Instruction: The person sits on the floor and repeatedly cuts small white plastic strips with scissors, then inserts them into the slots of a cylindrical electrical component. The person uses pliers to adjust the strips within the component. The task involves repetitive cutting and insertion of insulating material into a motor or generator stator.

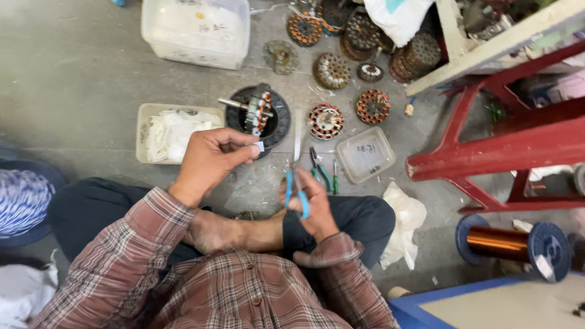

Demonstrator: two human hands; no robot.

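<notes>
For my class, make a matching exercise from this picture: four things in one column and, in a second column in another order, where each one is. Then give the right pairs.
Things:
1. small white slip
2. blue-handled tool
3. spool of copper wire
4. lidded clear tub

Places:
A. on the floor at far right, beside the red frame
B. at the top, beyond the tray of white pieces
C. pinched in the left hand
D. held in the right hand

Pairs: 1-C, 2-D, 3-A, 4-B
</notes>
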